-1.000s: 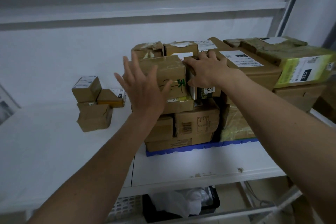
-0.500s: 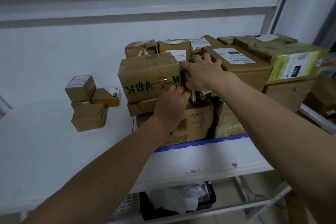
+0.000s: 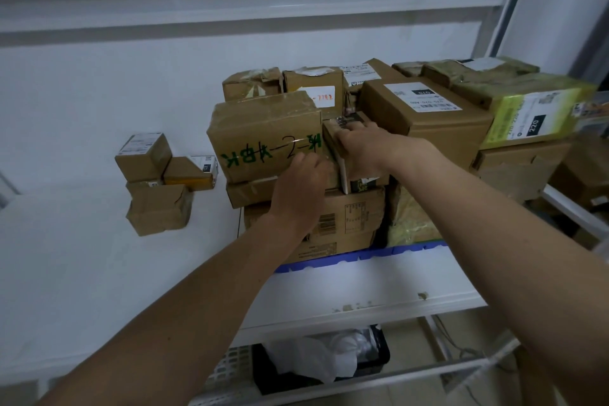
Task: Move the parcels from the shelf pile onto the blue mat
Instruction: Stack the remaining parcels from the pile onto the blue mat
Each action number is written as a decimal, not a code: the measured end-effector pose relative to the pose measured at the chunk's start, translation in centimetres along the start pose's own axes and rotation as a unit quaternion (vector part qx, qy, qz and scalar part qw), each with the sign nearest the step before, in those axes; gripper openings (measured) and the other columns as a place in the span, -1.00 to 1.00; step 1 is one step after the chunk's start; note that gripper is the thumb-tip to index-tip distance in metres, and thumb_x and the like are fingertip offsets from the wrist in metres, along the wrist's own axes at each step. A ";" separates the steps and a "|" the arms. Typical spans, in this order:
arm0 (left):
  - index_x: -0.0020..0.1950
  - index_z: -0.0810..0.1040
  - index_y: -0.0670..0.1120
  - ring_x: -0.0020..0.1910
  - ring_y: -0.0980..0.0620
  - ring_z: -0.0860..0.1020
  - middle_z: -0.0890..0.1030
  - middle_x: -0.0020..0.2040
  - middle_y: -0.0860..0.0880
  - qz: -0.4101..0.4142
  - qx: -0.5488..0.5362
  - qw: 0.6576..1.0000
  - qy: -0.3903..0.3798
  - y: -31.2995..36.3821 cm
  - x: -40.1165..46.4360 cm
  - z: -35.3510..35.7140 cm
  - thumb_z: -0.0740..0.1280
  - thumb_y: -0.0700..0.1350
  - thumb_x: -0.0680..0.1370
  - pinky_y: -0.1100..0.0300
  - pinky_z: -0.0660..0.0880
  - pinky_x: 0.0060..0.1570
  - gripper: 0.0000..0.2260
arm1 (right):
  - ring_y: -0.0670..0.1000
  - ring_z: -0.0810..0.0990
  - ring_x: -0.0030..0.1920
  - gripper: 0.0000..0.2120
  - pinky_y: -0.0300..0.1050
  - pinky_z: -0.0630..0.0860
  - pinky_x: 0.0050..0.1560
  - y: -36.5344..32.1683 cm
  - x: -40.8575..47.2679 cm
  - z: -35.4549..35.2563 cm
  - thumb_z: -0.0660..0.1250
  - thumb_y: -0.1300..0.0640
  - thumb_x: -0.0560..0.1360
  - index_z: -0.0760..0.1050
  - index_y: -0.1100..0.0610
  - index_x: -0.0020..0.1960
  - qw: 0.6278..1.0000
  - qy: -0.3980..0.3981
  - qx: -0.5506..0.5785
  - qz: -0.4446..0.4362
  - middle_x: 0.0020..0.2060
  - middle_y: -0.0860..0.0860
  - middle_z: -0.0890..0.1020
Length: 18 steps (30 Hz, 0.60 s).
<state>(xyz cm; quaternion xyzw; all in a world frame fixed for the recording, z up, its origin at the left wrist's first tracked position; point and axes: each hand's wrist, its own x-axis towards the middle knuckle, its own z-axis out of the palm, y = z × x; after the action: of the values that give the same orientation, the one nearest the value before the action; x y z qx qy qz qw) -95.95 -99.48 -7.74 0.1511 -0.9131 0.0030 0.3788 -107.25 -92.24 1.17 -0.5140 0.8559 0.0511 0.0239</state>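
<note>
A blue mat [image 3: 362, 255] lies on the white shelf [image 3: 82, 273] under a stack of brown parcels. Near the stack's top, a small brown parcel [image 3: 333, 142] stands tilted, wedged between a box with green lettering [image 3: 263, 135] and a large labelled box [image 3: 425, 115]. My right hand [image 3: 365, 148] grips the small parcel from the right and above. My left hand [image 3: 300, 188] holds its lower left edge, fingers curled just under the green-lettered box. A pile of small parcels [image 3: 158, 181] sits apart on the shelf at the left.
More parcels crowd the right, including a yellow-green one [image 3: 534, 109] marked 220. A shelf board runs overhead. Below the shelf stand a black bin [image 3: 372, 362] with white plastic in it and a white basket [image 3: 230, 369].
My left hand moved from in front of the green-lettered box to the small parcel's lower left edge. The green-lettered box now shows its lettered face. My right hand stayed on the small parcel.
</note>
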 end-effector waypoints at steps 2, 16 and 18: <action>-0.09 0.60 -0.24 -0.17 -0.14 0.51 0.58 -0.16 -0.15 -0.010 -0.001 1.000 -0.002 0.2 0.0 0.1 0.32 -0.44 0.40 0.09 0.46 -0.37 -0.82 | 0.26 0.16 0.45 -0.25 0.11 0.24 0.43 0.0 0.5 0.6 0.29 0.29 0.50 -0.05 0.13 0.55 1.000 0.018 -0.016 -0.005 0.47 0.19 0.18; 0.29 0.47 -0.15 0.28 -0.14 0.38 0.45 0.29 -0.20 -0.041 0.008 0.974 0.221 -0.5 0.9 -3.9 0.34 -0.28 0.46 -0.05 0.40 0.24 -0.61 | 0.20 0.25 0.42 -0.40 0.03 0.26 0.37 0.0 -1.1 -0.5 0.33 0.15 0.52 0.18 0.24 0.47 0.989 0.097 0.105 -0.049 0.42 0.19 0.30; 0.40 0.34 -0.08 0.40 -0.16 0.25 0.30 0.42 -0.20 -0.142 0.010 0.958 0.250 -1.7 1.1 -4.6 0.37 -0.10 0.46 -0.16 0.31 0.33 -0.47 | 0.20 0.28 0.40 -0.39 0.05 0.32 0.34 -0.4 -1.1 -0.8 0.32 0.16 0.54 0.12 0.23 0.49 0.983 0.104 0.147 -0.047 0.41 0.19 0.33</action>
<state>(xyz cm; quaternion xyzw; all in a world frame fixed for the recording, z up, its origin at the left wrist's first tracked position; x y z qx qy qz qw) -93.00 -100.82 -3.87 0.2774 -0.7582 -0.0039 0.5901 -106.40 -91.51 2.04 -0.5475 0.8265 -0.1302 0.0129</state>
